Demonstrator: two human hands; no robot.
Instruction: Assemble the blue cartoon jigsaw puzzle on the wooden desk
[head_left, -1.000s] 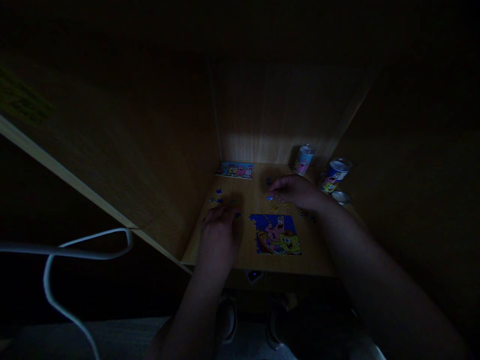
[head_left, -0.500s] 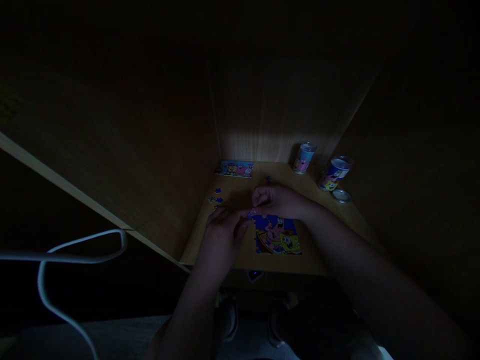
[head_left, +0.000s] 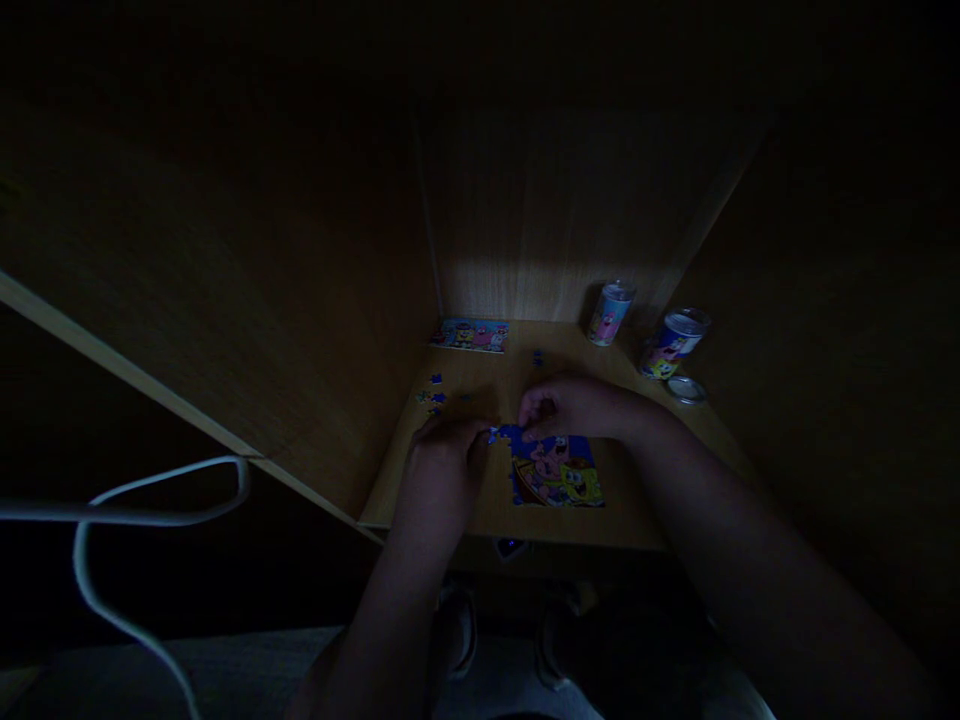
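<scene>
A partly joined jigsaw puzzle [head_left: 556, 472] with cartoon figures on blue lies near the front of the wooden desktop [head_left: 480, 505]. My left hand [head_left: 446, 450] is at its upper left, thumb and forefinger closed on a small blue puzzle piece [head_left: 493, 434]. My right hand [head_left: 555, 408] rests at the puzzle's top edge with curled fingers, the fingertips touching the blue part; whether they pinch anything is hidden. Several loose puzzle pieces [head_left: 437, 398] lie beyond my left hand, and a few more blue ones [head_left: 538, 357] lie beyond my right.
A finished-looking picture strip [head_left: 470, 335] lies at the back left. At the back right stand two cartoon-printed cans [head_left: 610, 315], [head_left: 673, 345], with a round lid [head_left: 685, 390] beside the nearer one. Wooden panels enclose the desktop. A white cable [head_left: 161, 517] hangs at the left.
My right hand has moved slightly right, away from my left fingertips, onto the puzzle's top edge. The small piece at my left fingertips now shows more clearly.
</scene>
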